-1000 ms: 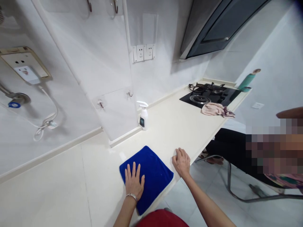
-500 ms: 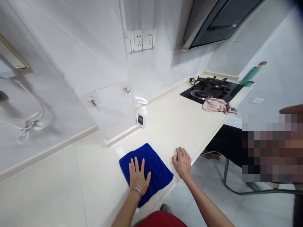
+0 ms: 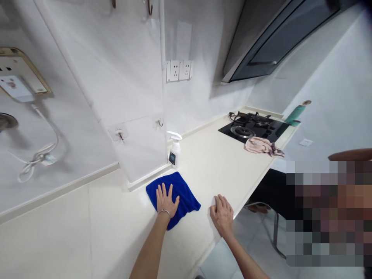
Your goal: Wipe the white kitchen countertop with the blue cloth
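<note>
A blue cloth lies spread on the pale countertop, near the wall ledge. My left hand, with a bracelet at the wrist, presses flat on the cloth, fingers spread. To the right of the cloth, my right hand rests on the counter close to its front edge. Its fingers are curled in and together, and no object shows in them. Just behind the cloth a white spray bottle with a dark label stands upright against the wall corner.
Farther along the counter are a black gas hob and a pink cloth at its front edge. A green roll stands beyond. A range hood hangs above. Another person, blurred out, is at the right beside the counter.
My left hand has pushed the blue cloth away from me, toward the wall and the spray bottle. The right hand stays on the counter edge. The view has tilted up a little.
</note>
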The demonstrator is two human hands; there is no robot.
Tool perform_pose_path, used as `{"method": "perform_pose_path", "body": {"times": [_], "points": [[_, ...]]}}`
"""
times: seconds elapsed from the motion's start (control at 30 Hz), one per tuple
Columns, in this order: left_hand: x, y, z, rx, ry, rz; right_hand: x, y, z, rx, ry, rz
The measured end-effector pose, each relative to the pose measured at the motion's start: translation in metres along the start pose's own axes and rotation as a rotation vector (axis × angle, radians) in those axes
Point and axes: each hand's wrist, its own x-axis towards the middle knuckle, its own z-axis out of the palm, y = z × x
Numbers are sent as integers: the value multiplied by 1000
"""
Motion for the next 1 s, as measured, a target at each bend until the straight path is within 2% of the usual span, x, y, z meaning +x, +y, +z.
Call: {"method": "perform_pose_path", "body": {"times": [0.17, 0.3, 0.43, 0.53, 0.6, 0.7, 0.8, 0.9, 1.0], "points": [[16, -18, -15, -12, -16, 51, 1, 1, 4, -3, 38, -24], [3, -39, -26, -6, -25, 82, 3, -1, 6, -8, 59, -29], [-30, -67, -30, 78, -6, 42, 6, -4, 7, -29, 60, -19], [-67, -90, -23, 136, 54, 16, 7, -4, 8, -43, 59, -3], [-97, -104, -13, 159, 135, 29, 7, -4, 8, -46, 57, 4], [-145, -121, 5, 194, 332, 32, 7, -3, 7, -37, 49, 4], [-182, -132, 13, 235, 401, 86, 5, 0, 5, -17, 36, 2], [-197, -135, 2, 261, 356, 144, 2, 2, 3, 9, 18, -3], [-189, -124, -15, 260, 334, 106, -1, 2, 2, 24, 10, -10]]}}
